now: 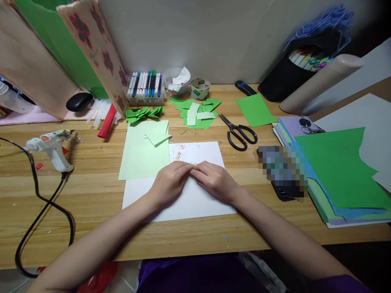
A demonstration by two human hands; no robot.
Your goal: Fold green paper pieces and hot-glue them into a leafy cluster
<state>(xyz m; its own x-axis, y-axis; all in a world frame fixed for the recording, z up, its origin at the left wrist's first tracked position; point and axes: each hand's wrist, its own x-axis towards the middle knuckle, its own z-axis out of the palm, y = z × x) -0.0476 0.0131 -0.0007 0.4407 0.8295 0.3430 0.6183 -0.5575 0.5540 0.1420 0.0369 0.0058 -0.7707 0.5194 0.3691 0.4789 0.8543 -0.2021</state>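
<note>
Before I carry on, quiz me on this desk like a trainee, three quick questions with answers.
1. True or false: the glue gun lies right of the scissors.
2. Which lies beneath both the left hand and right hand: A) tape roll, B) white sheet, C) marker box?
3. Fill in: the ____ hand is nearer the scissors.

Key: 1. False; 2. B; 3. right.

Our left hand (171, 182) and right hand (216, 179) meet over white paper (186, 205)
We see scissors (233, 127) to the right, a glue gun (56, 151) far left.
</note>
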